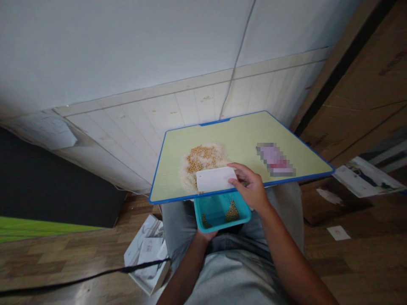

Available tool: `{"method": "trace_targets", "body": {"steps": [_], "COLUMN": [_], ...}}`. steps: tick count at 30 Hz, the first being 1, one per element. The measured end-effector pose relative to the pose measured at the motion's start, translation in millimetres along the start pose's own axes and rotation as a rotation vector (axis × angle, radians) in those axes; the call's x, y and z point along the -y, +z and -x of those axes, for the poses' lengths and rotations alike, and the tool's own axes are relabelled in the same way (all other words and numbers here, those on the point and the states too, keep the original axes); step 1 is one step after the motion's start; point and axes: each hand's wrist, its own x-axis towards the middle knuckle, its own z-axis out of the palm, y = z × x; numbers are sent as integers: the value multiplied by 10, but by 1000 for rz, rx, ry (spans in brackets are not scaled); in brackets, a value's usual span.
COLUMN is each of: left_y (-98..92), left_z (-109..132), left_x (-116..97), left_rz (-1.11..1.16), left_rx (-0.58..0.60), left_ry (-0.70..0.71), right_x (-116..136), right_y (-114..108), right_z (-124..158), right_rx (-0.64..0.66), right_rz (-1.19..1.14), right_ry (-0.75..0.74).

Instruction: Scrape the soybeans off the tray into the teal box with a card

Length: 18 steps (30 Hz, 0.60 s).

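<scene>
My right hand (251, 186) pinches a white card (214, 179) between thumb and fingers, at the near edge of a low table. Under and beyond the card spreads a pile of soybeans (200, 154) mixed with pale grains that look like rice (187, 178). A teal plastic tub (211, 207), tilted, is just below the table edge. Some soybeans (232, 211) lie in its right corner and a few at its left. My left hand (207, 234) supports the tub from below; most of its fingers are hidden underneath.
The yellow-green tabletop (241, 131) has a blue rim and spans my lap. A blurred-out flat object (275, 160) lies on its right. An open white box (149, 254) stands on the floor at left. Cardboard (365, 84) rises at right; a wall is behind.
</scene>
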Motion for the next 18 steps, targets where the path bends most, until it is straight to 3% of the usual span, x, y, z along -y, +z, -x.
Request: {"method": "trace_targets", "body": {"steps": [3,9,18], "left_y": [52,149,341], "left_z": [4,72,164], "left_x": [3,-49,-96], "left_rz": [94,133,218], "left_rx": [-97,-87,-211], "left_ry": [-41,-65,-81], "right_x": [13,48,102], "right_y": [-19,-98,-2], "right_z": [5,12,48], "right_rx": [-1,16,27], "right_rz": [-4,-31,2], "right_ry": [6,2,8]}}
